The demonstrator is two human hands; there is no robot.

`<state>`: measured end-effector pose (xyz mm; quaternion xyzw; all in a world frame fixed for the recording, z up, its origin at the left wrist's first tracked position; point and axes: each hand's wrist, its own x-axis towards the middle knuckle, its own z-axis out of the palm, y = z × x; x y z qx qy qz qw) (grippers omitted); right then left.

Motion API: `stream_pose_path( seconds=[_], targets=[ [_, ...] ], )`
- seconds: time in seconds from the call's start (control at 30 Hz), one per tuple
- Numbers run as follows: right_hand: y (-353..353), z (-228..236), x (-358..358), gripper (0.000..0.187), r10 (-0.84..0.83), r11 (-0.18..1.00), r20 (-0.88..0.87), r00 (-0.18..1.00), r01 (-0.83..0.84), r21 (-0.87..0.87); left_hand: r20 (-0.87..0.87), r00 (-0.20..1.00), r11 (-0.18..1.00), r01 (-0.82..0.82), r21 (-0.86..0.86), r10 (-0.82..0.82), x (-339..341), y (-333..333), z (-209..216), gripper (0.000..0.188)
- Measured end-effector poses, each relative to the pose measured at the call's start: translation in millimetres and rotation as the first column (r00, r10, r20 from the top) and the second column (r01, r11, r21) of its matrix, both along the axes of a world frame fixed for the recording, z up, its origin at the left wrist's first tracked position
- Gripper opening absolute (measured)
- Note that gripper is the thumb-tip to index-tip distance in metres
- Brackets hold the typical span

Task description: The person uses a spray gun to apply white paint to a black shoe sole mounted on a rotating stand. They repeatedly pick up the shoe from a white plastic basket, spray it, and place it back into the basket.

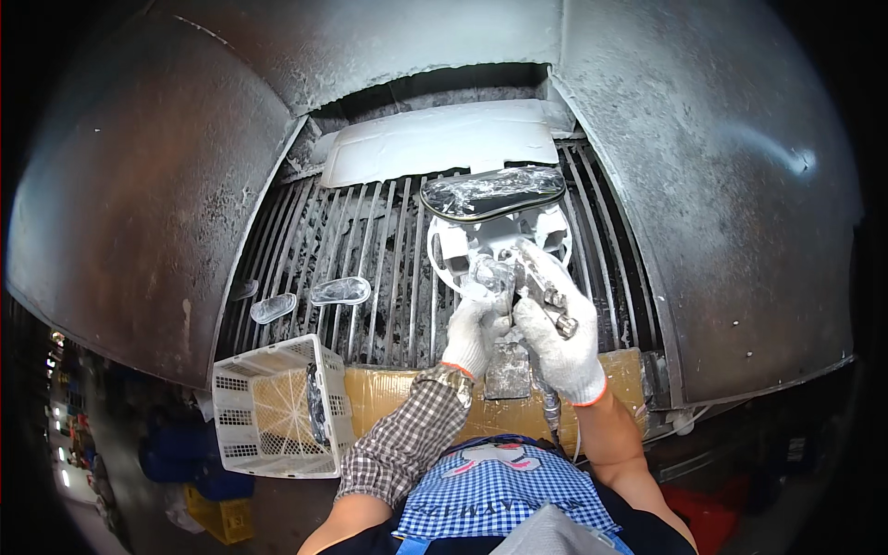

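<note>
Head view. The left gloved hand (474, 331) grasps a small glossy piece (490, 275) above a slatted grate (393, 277); the right gloved hand (564, 356) has its fingers wrapped around a metal tool (566, 325), just beside the piece.

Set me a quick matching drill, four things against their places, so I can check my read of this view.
Things:
1. White plastic lattice basket
2. Glossy black rounded oblong piece
3. Flat white sheet
4. Silver metal spray gun with round knobs

Places:
A. Across the back of the grey metal bars
B. In the white-gloved right hand
C. Left of the brown-and-white checked sleeve
D. At the far side of the round white frame

Pairs: 1-C, 2-D, 3-A, 4-B
</note>
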<state>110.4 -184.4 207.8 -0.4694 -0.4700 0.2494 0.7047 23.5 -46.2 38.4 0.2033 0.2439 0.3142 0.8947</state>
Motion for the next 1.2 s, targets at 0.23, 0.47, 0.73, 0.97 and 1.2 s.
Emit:
stream_pose_path(
  seconds=[0.23,0.47,0.73,0.97,1.2],
  targets=[
    [9.8,-15.5,10.2,0.055,-0.099,0.995,-0.082,0.992,0.099,0.005,-0.048,0.998,0.997,-0.028,0.076,0.032,-1.7,-3.2,6.1,0.040],
    [6.4,-24.9,24.0,0.054,-0.226,0.973,0.010,0.974,0.226,-0.054,-0.055,0.998,0.998,-0.022,0.061,0.025,-0.8,-1.9,-1.2,0.041],
    [-2.8,-26.6,30.9,0.054,-0.248,0.967,-0.154,0.957,0.234,-0.101,-0.102,0.994,0.997,-0.024,0.076,0.031,-5.0,-4.4,0.4,0.045],
    [-9.3,-38.5,44.5,0.053,-0.329,0.944,-0.097,0.939,0.322,-0.079,-0.041,0.999,0.991,0.037,0.128,-0.032,-9.4,-7.8,16.7,0.046],
    [-15.6,-24.9,40.9,0.056,-0.375,0.927,-0.138,0.917,0.370,-0.060,-0.067,0.997,0.994,-0.025,0.102,0.032,-7.8,-3.5,1.7,0.039]
  ],
)
